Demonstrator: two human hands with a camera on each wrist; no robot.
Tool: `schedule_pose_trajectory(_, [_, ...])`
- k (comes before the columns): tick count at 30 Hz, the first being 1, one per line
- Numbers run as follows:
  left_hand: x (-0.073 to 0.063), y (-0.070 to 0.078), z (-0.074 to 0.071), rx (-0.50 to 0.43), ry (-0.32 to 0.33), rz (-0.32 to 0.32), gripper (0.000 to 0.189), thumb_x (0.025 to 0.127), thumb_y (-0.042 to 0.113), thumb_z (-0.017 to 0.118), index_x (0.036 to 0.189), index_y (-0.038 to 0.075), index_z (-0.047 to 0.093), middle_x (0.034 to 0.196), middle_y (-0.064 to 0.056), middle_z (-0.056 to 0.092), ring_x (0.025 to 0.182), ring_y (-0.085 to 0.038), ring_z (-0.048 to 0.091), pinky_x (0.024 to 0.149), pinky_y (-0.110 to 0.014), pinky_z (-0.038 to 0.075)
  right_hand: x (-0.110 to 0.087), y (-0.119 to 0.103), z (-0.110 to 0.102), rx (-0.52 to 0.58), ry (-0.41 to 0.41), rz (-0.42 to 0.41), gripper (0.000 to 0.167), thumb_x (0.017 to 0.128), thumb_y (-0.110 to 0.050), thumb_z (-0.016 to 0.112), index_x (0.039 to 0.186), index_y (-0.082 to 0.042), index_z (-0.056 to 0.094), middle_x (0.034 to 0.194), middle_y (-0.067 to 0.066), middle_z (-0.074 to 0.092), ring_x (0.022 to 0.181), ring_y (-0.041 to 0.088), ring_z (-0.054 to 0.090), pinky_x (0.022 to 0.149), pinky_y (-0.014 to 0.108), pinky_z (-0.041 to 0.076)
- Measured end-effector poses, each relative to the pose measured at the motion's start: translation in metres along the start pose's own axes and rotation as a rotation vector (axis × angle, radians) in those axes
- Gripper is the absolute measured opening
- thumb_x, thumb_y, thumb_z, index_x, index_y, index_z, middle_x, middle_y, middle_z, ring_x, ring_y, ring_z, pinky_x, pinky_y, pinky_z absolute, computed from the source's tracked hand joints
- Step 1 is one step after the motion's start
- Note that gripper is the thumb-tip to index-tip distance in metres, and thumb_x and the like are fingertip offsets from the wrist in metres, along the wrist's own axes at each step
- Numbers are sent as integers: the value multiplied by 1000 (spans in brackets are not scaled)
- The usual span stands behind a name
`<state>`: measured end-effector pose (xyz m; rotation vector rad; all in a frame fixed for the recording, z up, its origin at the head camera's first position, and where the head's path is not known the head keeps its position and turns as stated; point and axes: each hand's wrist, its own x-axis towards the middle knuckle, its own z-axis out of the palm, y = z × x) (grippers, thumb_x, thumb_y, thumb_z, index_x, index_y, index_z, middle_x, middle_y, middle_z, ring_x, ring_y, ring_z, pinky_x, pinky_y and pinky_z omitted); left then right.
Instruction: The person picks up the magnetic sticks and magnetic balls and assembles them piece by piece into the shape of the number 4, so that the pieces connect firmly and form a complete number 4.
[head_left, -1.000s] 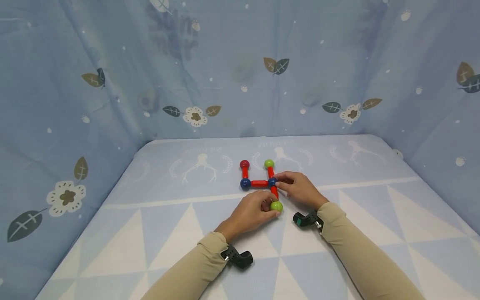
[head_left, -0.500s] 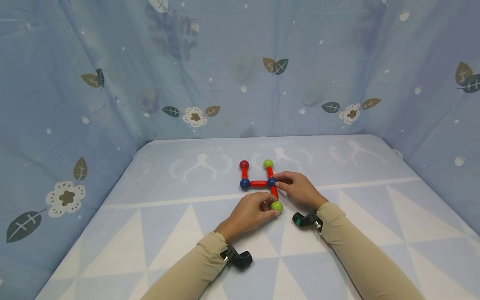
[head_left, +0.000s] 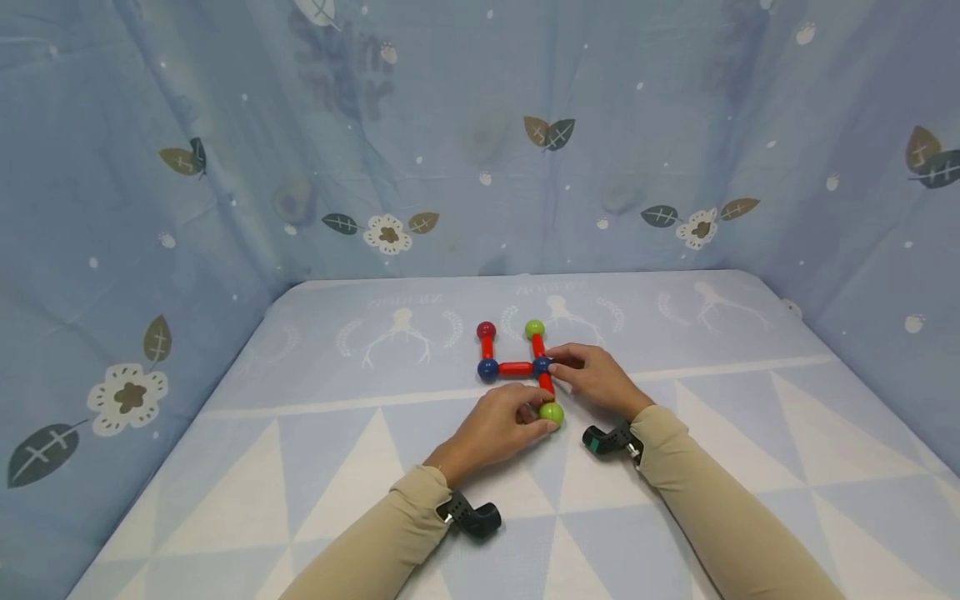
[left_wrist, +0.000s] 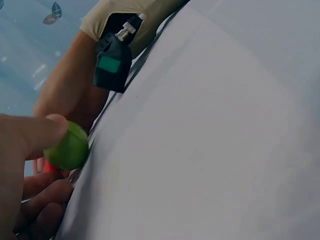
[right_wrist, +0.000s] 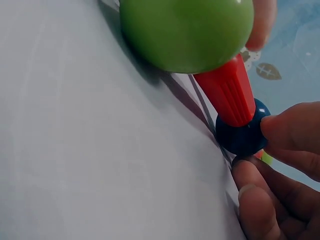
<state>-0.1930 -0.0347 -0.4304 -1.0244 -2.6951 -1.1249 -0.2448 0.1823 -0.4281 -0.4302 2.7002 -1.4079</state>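
Observation:
A flat frame of red rods and coloured balls lies on the table. My left hand pinches the near green ball between thumb and fingers. A short red rod joins that ball to a blue ball, which the thumb and fingers of my right hand pinch. Beyond it another rod leads to a far green ball. A sideways rod runs to a second blue ball, and from there a rod reaches a red ball. Fingers partly cover the near rod in the head view.
The table wears a pale cloth of blue and white triangles. Blue patterned curtains stand at its back and sides. A black wrist camera sits below the left hand, another camera below the right.

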Motion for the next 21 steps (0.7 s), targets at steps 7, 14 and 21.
schedule_pose_trajectory(7, [-5, -8, -31, 1, 75, -82, 26, 95, 26, 72, 115, 10, 74, 104, 3, 70, 83, -6, 63, 76, -25, 53, -1, 3, -3, 61, -18, 33, 37, 100, -25, 63, 133, -9, 63, 111, 9, 68, 85, 22, 62, 71, 34, 54])
schedule_pose_trajectory(14, [-12, -33, -68, 43, 281, -135, 22, 97, 21, 69, 114, 9, 74, 102, 2, 71, 83, -12, 62, 76, -31, 53, 0, 3, -12, 152, -32, 65, 34, 101, -21, 61, 132, -6, 63, 104, 11, 70, 84, 25, 67, 73, 35, 56])
schedule_pose_trajectory(21, [-25, -65, -99, 82, 399, -173, 22, 98, 22, 66, 114, 9, 74, 101, -4, 72, 84, -18, 66, 77, -38, 54, 5, 2, -23, 104, 31, 26, 33, 101, -20, 60, 130, -5, 65, 109, 12, 70, 87, 26, 67, 73, 34, 56])
